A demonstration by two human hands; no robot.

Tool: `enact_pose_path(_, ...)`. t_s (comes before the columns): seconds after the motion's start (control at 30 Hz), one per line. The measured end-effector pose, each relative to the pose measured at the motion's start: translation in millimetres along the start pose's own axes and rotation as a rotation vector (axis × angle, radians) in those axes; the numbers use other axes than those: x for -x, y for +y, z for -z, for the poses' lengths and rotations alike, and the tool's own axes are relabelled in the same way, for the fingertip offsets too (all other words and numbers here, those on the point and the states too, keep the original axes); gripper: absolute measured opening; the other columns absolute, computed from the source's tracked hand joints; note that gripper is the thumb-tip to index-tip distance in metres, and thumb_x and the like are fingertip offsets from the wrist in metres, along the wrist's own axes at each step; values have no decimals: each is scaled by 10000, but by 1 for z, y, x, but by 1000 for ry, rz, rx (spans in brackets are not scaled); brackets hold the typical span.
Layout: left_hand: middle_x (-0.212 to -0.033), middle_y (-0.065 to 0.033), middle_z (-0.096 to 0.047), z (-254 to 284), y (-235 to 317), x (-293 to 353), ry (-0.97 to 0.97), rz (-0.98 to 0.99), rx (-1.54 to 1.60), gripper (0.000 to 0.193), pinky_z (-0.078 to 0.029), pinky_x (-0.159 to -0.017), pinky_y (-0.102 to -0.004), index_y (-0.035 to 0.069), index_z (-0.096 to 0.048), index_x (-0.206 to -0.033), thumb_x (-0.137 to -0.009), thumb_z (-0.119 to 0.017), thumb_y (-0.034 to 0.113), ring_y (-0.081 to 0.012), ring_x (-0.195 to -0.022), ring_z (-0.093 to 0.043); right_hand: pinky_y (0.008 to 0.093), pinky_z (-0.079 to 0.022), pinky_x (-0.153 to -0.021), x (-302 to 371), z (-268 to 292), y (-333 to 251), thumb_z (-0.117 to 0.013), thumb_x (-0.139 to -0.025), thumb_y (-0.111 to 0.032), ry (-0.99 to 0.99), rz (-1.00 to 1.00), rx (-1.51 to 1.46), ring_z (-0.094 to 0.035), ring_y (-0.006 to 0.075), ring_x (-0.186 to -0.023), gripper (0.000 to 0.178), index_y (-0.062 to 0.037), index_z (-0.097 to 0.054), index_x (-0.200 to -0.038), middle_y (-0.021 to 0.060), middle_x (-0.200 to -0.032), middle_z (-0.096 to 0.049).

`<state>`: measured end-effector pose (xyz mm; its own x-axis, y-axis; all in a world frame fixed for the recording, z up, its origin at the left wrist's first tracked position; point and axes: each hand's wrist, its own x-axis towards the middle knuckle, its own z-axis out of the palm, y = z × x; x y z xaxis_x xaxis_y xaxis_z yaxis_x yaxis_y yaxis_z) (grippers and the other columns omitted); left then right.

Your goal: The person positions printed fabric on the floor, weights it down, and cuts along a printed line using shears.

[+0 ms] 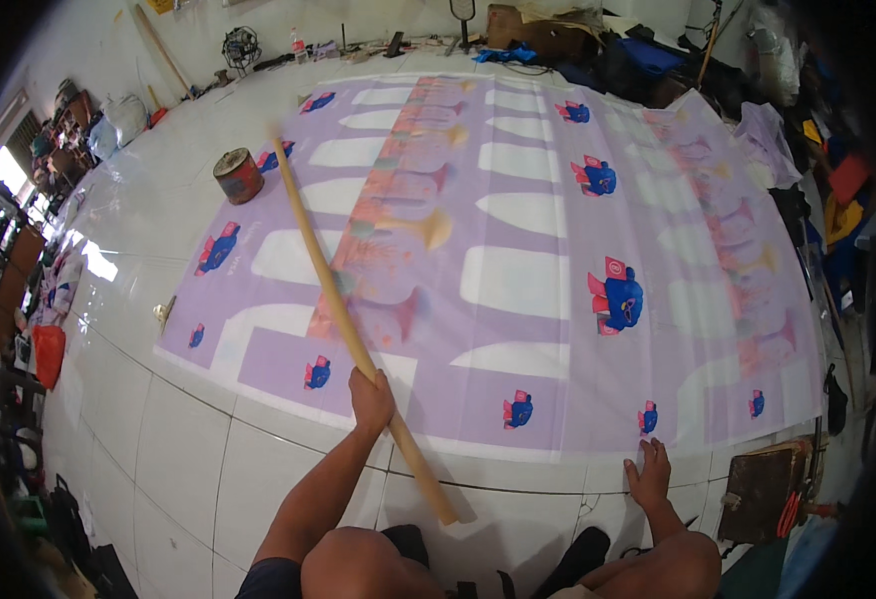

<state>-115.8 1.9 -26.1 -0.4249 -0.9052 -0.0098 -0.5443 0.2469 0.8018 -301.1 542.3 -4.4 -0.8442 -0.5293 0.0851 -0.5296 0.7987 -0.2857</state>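
A large purple printed sheet with white panels, orange bands and small blue figures lies spread over the tiled floor in front of me. My left hand is closed round a long, pale tan pole, perhaps wood or a cardboard tube. The pole slants across the sheet's left part, its far end up by a rusty can and its near end over the bare tiles. My right hand rests at the sheet's near edge, fingers stretched out, holding nothing. The rusty can stands on the sheet's left edge.
A brown board-like block lies by the sheet's near right corner, with orange cord beside it. Dark bags and cloth are heaped at the back right. A small fan stands by the far wall. Cluttered shelves and a red bag line the left.
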Motion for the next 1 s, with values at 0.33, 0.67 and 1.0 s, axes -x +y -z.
enact_pose_path(0.33,-1219,-226,-604,66,-13,-48,-32,58,-393,573,-455,-950,-457,20,-592,-1255,-903,-581,472,-375,-1147,-566,524,-375,-1015,1,-3,8,-711,-824,-249,-27,-53,43,-469,438,-1210,532,2,-522,-1253,273,-1282,-492)
enact_pose_path(0.67,-1556,-272,-210,77,-89,-84,8,-200,-666,791,-98,-1174,-546,10,-317,-1487,-928,-498,539,-426,-1449,-185,506,-430,-857,-47,23,17,-710,-804,-361,-298,92,355,-569,357,-996,417,-61,-634,-1084,162,-1036,-588)
enact_pose_path(1.0,-1547,-278,-231,89,-89,-80,40,-231,-651,797,-96,-1178,-540,55,-315,-1502,-914,-519,553,-425,-1449,-187,448,-492,-806,-230,32,-254,-668,-856,-386,-509,594,179,-611,328,-963,495,-84,-581,-1239,149,-1038,-602)
